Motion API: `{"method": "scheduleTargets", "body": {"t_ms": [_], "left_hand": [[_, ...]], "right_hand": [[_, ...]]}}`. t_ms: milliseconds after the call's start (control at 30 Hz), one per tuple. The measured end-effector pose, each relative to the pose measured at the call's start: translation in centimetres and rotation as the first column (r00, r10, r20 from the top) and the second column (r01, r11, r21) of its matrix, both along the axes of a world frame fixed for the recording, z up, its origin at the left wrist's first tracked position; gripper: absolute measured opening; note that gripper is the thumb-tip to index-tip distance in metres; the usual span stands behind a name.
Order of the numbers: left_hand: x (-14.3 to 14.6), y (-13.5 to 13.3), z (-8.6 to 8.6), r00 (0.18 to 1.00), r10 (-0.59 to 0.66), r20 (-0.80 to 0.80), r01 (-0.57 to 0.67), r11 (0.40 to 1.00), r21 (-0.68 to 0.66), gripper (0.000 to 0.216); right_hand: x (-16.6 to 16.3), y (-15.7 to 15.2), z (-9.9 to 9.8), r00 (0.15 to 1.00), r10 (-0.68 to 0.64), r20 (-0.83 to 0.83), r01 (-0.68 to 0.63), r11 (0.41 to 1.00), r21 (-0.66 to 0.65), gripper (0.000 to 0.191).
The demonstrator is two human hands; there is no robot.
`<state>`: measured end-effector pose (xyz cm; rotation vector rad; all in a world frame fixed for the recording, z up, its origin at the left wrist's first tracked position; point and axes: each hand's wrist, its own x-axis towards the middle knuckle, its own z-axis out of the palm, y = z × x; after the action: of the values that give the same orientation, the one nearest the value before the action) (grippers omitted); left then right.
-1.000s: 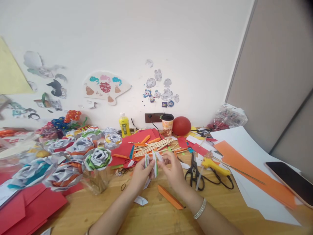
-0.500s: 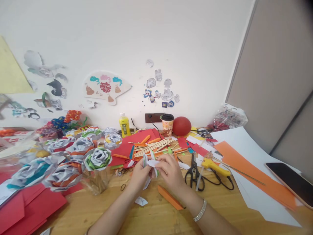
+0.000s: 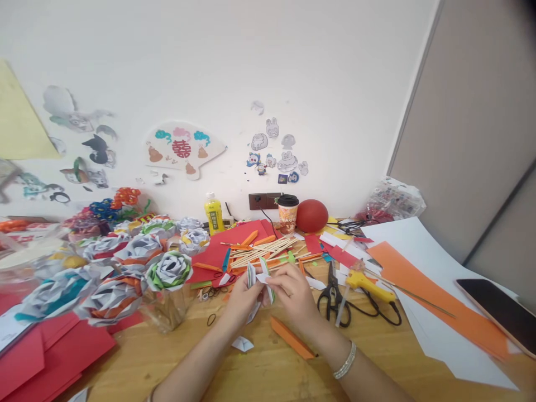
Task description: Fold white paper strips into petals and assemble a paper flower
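Between my two hands is a white folded paper piece (image 3: pixel 263 277) with green edges, held above the wooden table. My left hand (image 3: pixel 243 296) grips its left side, fingers closed round the lower part. At its right side, the thumb and fingers of my right hand (image 3: pixel 291 290) pinch a white flap. My palms and fingers hide part of the piece. Below it on the table lie a small folded white paper (image 3: pixel 243 343) and a folded orange paper strip (image 3: pixel 292 338).
To the left, finished paper flowers (image 3: pixel 170 271) stand in clear cups, beside red paper sheets (image 3: pixel 62 357). Wooden sticks (image 3: pixel 262 251) lie behind my hands. Scissors (image 3: pixel 332 296), a yellow glue gun (image 3: pixel 371 285), a phone (image 3: pixel 498 312) and large white and orange sheets are at right.
The right fingers have shifted slightly on the white flap, closing into a tighter pinch. My left hand stays in about the same place, and the view has moved very slightly.
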<state>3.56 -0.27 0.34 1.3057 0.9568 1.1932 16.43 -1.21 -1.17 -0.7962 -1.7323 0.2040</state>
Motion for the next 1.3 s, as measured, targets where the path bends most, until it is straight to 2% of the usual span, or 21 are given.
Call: {"method": "scheduleTargets", "body": {"t_ms": [133,233,333,467,567,667,733,867,967,1100,1200,1300], "left_hand": [[-0.1,-0.2,0.0,0.999,-0.031,0.013,0.031,0.999,0.012,0.035],[0.0,-0.1,-0.5,0.997,-0.039,0.068,0.038,0.999,0.013,0.034],[0.0,0.1,-1.1,0.992,-0.051,0.112,0.050,0.999,0.011,0.033],[-0.2,0.3,-1.4,0.991,-0.094,0.096,0.092,0.995,0.023,0.033],[-0.3,0.3,-1.5,0.993,-0.110,0.041,0.108,0.993,0.037,0.032],[-0.2,0.4,-1.7,0.997,-0.065,0.027,0.064,0.997,0.035,0.032],[-0.2,0.5,-1.5,0.998,-0.032,0.060,0.030,0.999,0.036,0.033],[-0.7,0.7,-0.9,0.996,-0.026,0.085,0.019,0.997,0.077,0.036],[-1.2,0.9,-0.6,0.998,-0.031,0.053,0.025,0.994,0.105,0.037],[-1.7,1.1,-0.7,0.997,-0.029,0.065,0.020,0.989,0.145,0.036],[-1.9,1.2,-0.6,0.997,-0.023,0.071,0.010,0.985,0.171,0.034],[-2.1,1.2,-0.2,0.999,-0.008,0.046,0.000,0.986,0.167,0.034]], "right_hand": [[-0.1,0.1,0.0,0.990,-0.052,-0.133,0.032,0.988,-0.153,0.006],[-0.3,0.2,0.2,0.974,-0.100,-0.203,0.034,0.951,-0.307,0.007],[-0.3,0.4,0.4,0.971,-0.094,-0.220,0.003,0.925,-0.380,0.008],[-0.1,0.5,0.4,0.983,-0.079,-0.168,0.016,0.938,-0.346,0.010],[0.2,0.4,0.4,0.994,-0.047,-0.100,0.019,0.966,-0.260,0.008],[0.5,0.2,0.5,0.999,0.044,-0.014,-0.046,0.989,-0.139,0.008],[0.5,0.1,0.5,0.997,0.079,0.005,-0.078,0.990,-0.118,0.007],[0.5,0.2,0.3,0.989,0.032,-0.142,-0.069,0.964,-0.258,0.008],[0.4,0.6,0.2,0.958,0.038,-0.284,-0.144,0.920,-0.364,0.006],[0.6,1.1,0.1,0.877,0.121,-0.465,-0.317,0.872,-0.373,0.010],[0.8,1.4,0.1,0.845,0.144,-0.515,-0.376,0.845,-0.381,0.013],[1.2,1.6,0.1,0.823,0.192,-0.536,-0.451,0.793,-0.409,0.027]]}}
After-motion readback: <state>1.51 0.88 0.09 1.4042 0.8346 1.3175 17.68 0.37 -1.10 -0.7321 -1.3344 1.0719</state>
